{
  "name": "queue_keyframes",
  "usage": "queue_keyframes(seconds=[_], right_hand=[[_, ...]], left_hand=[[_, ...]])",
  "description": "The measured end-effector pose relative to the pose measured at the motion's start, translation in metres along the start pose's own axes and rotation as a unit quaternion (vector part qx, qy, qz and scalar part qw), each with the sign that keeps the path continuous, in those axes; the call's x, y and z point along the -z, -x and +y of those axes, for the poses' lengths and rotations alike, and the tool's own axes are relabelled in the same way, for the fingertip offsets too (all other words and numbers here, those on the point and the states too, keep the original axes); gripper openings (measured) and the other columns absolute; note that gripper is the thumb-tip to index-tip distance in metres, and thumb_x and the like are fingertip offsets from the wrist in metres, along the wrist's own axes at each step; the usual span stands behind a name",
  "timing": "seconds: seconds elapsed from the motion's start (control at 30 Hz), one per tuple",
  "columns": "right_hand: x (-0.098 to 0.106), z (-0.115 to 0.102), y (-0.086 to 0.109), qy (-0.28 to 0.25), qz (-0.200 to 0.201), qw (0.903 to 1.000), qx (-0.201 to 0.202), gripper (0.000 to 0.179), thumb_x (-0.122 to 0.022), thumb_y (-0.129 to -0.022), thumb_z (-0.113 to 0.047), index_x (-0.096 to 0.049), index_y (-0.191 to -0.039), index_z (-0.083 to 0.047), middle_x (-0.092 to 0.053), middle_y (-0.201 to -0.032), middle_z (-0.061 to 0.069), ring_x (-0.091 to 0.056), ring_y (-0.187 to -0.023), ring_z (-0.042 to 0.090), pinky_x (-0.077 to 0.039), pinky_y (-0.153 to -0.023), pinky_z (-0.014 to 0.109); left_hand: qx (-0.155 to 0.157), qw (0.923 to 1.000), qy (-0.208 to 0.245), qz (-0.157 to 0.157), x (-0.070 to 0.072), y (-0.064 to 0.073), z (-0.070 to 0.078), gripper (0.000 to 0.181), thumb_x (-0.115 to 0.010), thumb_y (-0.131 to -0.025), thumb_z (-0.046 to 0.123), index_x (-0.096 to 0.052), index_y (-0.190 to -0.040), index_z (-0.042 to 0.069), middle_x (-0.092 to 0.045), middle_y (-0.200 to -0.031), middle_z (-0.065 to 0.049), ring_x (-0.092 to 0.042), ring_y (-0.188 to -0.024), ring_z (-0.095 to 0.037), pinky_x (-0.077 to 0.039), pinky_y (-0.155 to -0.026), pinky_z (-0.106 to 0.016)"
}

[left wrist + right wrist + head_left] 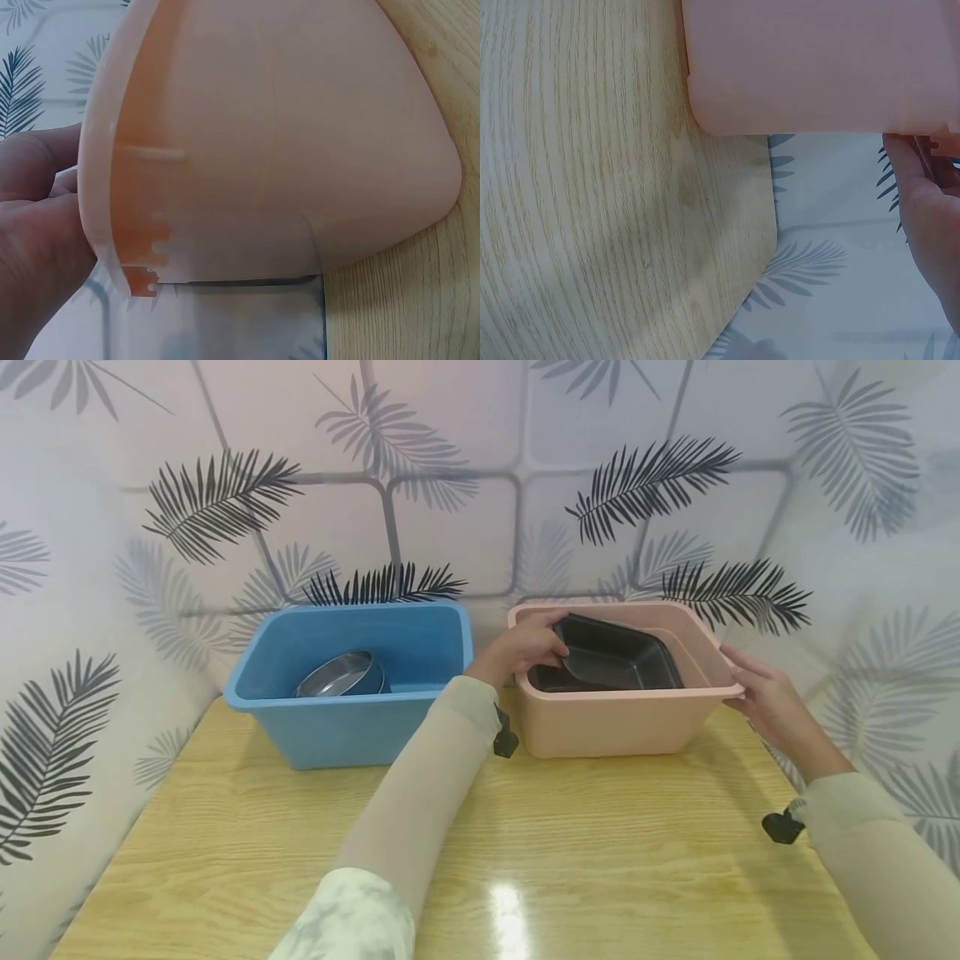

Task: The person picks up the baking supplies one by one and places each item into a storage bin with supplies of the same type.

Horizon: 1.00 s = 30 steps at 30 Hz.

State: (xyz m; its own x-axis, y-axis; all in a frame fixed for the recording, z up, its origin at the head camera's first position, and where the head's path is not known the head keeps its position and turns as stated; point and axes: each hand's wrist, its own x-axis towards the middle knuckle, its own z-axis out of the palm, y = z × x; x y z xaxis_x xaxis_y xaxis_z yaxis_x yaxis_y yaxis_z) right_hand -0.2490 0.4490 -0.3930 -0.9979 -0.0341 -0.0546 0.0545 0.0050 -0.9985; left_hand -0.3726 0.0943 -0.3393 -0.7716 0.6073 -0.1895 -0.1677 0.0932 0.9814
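In the head view, my left hand point(529, 648) reaches over the left end of a pink plastic basin point(600, 722) and pinches the edge of a black rectangular baking pan point(618, 652). The pan lies tilted inside the basin, with another dark surface point(546, 678) showing beneath its left side. At the opposite end, my right hand point(768, 697) holds the basin's right rim. The left wrist view shows the left hand point(37, 217) partly hidden behind the pink rim. Fingers of the right hand point(930, 217) meet the rim in the right wrist view.
A blue plastic basin point(337, 735) stands to the left, with a round metal pan point(341, 675) leaning inside it. Both basins sit at the back of a wood-grain table point(600, 835), against a leaf-patterned backdrop point(457, 535).
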Motion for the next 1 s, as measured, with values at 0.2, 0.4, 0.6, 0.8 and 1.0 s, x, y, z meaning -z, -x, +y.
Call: queue_keyframes(seconds=[0.2,0.4,0.6,0.8,1.0], right_hand=[[0.0008,-0.0021,-0.0003,-0.008,-0.001,1.0000,0.001,0.066,-0.047,-0.108,-0.033,-0.013,-0.163,-0.017,-0.003,-0.171,0.002,-0.012,-0.156,0.026,-0.053,-0.088,0.010],[0.0007,-0.0009,-0.0007,-0.022,0.006,0.9997,-0.007,0.066,-0.047,-0.108,-0.031,-0.013,-0.163,-0.017,-0.001,-0.171,-0.001,-0.017,-0.153,0.022,-0.054,-0.087,0.011],[0.0001,-0.0004,0.0002,-0.018,-0.003,0.9998,0.001,0.067,-0.046,-0.108,-0.032,-0.011,-0.163,-0.017,0.000,-0.171,0.000,-0.005,-0.157,0.028,-0.053,-0.087,0.009],[-0.0006,0.0002,0.0010,-0.017,-0.003,0.9998,0.001,0.067,-0.046,-0.108,-0.032,-0.011,-0.163,-0.017,0.000,-0.171,0.001,-0.004,-0.157,0.028,-0.053,-0.086,0.008],[-0.0016,0.0002,0.0006,-0.018,-0.001,0.9998,-0.002,0.067,-0.046,-0.108,-0.032,-0.012,-0.163,-0.016,-0.001,-0.171,0.002,-0.005,-0.157,0.029,-0.053,-0.087,0.009]], left_hand=[[0.005,0.9998,-0.016,-0.004,-0.0006,-0.0028,0.0000,0.085,-0.047,-0.092,-0.021,-0.015,-0.163,0.013,-0.014,-0.166,-0.023,-0.043,-0.139,-0.045,-0.043,-0.113,-0.052],[0.012,0.9996,-0.024,0.012,-0.0019,-0.0047,-0.0011,0.083,-0.047,-0.092,-0.021,-0.015,-0.163,0.010,-0.017,-0.165,-0.023,-0.045,-0.137,-0.045,-0.044,-0.113,-0.051],[0.012,0.9986,-0.044,0.027,-0.0031,-0.0062,-0.0023,0.070,-0.044,-0.094,-0.020,-0.022,-0.158,-0.003,-0.030,-0.159,-0.029,-0.045,-0.138,-0.044,-0.043,-0.113,-0.051],[0.018,0.9958,-0.077,0.046,-0.0036,-0.0037,-0.0032,0.068,-0.050,-0.096,-0.013,-0.026,-0.158,-0.001,-0.033,-0.158,-0.025,-0.043,-0.141,-0.041,-0.041,-0.116,-0.052],[0.017,0.9954,-0.067,0.066,-0.0023,-0.0004,-0.0027,0.071,-0.055,-0.096,-0.007,-0.026,-0.160,0.007,-0.023,-0.166,-0.015,-0.023,-0.153,-0.032,-0.029,-0.120,-0.063]])
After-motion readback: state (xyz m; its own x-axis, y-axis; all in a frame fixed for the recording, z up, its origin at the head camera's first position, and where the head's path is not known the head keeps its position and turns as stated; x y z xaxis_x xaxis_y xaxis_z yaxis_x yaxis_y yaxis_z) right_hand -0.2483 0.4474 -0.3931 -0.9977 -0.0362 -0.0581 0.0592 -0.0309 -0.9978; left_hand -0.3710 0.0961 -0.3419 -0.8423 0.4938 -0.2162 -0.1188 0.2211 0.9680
